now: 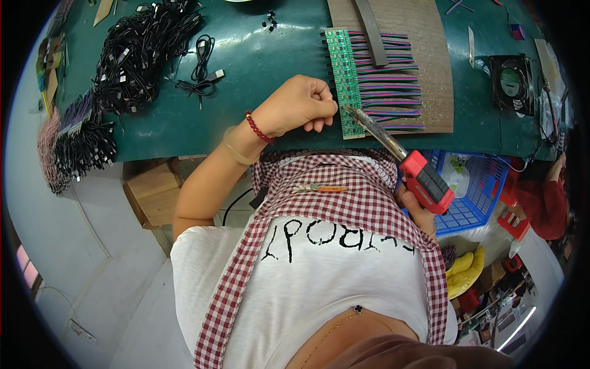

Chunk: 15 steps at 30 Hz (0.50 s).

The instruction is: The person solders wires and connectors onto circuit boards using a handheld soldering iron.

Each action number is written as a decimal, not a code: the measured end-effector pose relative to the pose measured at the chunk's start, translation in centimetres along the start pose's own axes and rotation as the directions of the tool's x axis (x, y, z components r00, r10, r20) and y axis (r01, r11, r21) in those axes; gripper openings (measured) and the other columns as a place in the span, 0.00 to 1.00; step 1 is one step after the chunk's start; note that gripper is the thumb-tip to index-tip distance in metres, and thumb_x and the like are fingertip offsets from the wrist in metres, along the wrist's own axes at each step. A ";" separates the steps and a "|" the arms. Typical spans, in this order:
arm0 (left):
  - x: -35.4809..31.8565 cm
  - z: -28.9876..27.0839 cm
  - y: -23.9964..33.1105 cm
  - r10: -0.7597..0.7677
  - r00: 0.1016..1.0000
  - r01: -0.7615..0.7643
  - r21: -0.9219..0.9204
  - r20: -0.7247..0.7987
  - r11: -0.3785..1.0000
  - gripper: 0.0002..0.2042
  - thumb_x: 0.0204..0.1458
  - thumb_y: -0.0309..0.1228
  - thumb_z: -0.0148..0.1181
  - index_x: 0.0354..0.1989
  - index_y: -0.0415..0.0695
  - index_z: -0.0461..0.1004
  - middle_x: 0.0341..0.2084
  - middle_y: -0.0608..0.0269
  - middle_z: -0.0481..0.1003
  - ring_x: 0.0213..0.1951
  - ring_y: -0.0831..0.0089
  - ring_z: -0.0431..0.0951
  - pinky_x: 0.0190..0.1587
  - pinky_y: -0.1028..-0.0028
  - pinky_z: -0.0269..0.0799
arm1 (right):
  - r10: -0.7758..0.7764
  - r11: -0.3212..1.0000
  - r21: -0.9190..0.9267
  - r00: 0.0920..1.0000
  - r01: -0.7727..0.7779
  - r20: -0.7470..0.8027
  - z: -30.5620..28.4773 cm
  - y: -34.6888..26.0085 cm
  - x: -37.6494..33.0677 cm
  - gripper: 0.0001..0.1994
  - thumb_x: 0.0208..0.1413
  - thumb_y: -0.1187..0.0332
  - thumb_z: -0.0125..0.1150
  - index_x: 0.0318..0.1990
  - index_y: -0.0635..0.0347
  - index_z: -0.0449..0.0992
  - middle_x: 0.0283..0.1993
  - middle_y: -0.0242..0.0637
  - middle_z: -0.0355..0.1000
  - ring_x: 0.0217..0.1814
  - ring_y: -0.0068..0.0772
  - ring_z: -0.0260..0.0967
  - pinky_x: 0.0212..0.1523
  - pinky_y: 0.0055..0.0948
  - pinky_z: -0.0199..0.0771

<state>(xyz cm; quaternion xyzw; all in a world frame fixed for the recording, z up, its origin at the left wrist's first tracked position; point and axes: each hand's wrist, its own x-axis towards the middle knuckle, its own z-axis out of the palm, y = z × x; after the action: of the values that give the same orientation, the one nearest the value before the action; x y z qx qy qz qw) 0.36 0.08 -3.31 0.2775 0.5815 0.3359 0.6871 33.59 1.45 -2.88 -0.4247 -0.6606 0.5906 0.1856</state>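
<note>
My left hand (301, 106) is closed, thumb against curled fingers, beside the left edge of a green circuit board strip (348, 80). What it pinches, if anything, is too small to make out. My right hand (416, 212), partly hidden by the handle, grips a red-and-black soldering iron (424, 178). The iron's metal barrel slants up and left, its tip over the lower part of the board. Rows of multicoloured wires (390, 95) run from the board's right side. A grey metal bar (370, 34) lies across the upper wires.
A brown board (433, 80) lies under the strip on the green table (258, 52). Black cables are heaped (138, 58) at the left, near a coiled USB cable (203, 67). A black fan (513, 85) stands right. A blue basket (470, 212) sits below the table edge.
</note>
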 end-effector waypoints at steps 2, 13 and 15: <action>0.0 0.0 -0.1 0.002 1.000 -0.002 -0.005 -0.002 1.000 0.06 0.48 0.26 0.56 0.23 0.40 0.69 0.18 0.63 0.74 0.16 0.85 0.69 0.16 0.86 0.61 | 0.041 0.998 0.050 0.999 -0.040 -0.018 0.1 0.4 -0.4 0.06 0.47 0.72 0.63 0.33 0.63 0.75 0.27 0.32 0.71 0.28 0.24 0.68 0.32 0.25 0.68; 0.0 0.1 -0.2 0.021 1.000 -0.021 -0.019 -0.013 1.000 0.06 0.49 0.27 0.56 0.24 0.39 0.69 0.18 0.63 0.74 0.16 0.85 0.70 0.16 0.86 0.62 | 0.094 0.991 0.081 0.990 -0.103 0.108 -0.6 1.5 -0.5 0.08 0.51 0.72 0.61 0.38 0.63 0.74 0.31 0.30 0.70 0.33 0.22 0.67 0.35 0.24 0.67; 0.0 0.2 -0.3 0.024 1.000 -0.024 -0.023 -0.016 0.999 0.06 0.49 0.27 0.56 0.24 0.39 0.68 0.18 0.63 0.74 0.16 0.84 0.70 0.16 0.86 0.62 | 0.069 0.996 0.042 0.991 -0.074 0.112 -0.7 1.6 -0.7 0.08 0.51 0.71 0.61 0.38 0.63 0.74 0.31 0.30 0.71 0.33 0.22 0.67 0.35 0.24 0.67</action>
<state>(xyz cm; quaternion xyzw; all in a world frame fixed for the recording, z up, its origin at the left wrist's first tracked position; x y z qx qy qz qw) 0.54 -0.10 -3.48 0.2738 0.5794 0.3532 0.6817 35.10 1.24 -4.06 -0.4104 -0.6404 0.6344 0.1374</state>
